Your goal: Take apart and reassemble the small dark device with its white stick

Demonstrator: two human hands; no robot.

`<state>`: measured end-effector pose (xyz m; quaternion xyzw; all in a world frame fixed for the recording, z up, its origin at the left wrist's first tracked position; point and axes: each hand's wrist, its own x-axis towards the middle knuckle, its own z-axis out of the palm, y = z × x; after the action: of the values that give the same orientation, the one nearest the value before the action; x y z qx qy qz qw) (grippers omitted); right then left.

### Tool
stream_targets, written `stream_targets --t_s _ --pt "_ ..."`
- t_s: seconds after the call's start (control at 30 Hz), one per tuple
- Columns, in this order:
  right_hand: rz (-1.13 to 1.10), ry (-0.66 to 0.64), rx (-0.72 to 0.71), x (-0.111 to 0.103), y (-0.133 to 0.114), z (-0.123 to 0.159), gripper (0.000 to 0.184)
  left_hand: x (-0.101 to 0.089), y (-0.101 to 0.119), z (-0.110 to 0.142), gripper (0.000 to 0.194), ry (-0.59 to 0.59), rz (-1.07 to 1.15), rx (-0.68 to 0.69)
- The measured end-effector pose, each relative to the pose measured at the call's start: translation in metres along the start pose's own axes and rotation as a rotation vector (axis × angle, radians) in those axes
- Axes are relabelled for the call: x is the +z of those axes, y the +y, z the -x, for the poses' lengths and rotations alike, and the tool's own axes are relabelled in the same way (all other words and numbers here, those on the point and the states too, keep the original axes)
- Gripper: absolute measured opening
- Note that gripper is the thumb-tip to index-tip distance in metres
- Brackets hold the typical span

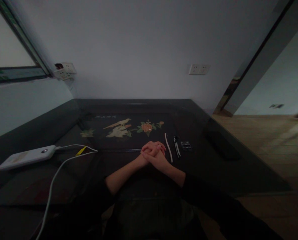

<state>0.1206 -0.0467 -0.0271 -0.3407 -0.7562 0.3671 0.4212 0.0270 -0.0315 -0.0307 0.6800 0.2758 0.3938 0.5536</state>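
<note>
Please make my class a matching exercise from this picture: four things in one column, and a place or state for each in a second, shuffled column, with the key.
Things
1. Hands
2. White device
3. Yellow tag
4. Dark flat slab

Places and states
A. Wrapped on the white cable
B. On the right part of the tabletop
C. Clasped, one over the other
D. Lying at the far left, with the cable joined to one end

Right pairs: 1-C, 2-D, 3-A, 4-B

Pink-orange flower and pale bird pattern on the black table [189, 116]
</note>
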Motion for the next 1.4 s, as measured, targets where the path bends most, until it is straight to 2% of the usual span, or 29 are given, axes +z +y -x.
stream_targets --t_s 0.2,0.67,1.07,1.4 --pt "0.015 0.012 0.000 0.001 -0.002 0.000 0.011 0.001 0.008 0.002 0.037 -0.006 -0.031 -0.021" --pt "0.014 0.003 -0.012 0.000 -0.001 -0.001 0.010 0.000 0.002 0.000 0.038 -0.010 -0.013 -0.001" --pt "0.027 0.015 0.015 0.000 -0.002 0.000 0.012 0.001 0.012 0.002 0.036 -0.011 -0.041 -0.022" --pt "0.018 0.011 0.023 -0.001 -0.007 0.000 0.014 -0.001 0.012 0.001 0.032 -0.017 -0.106 -0.052"
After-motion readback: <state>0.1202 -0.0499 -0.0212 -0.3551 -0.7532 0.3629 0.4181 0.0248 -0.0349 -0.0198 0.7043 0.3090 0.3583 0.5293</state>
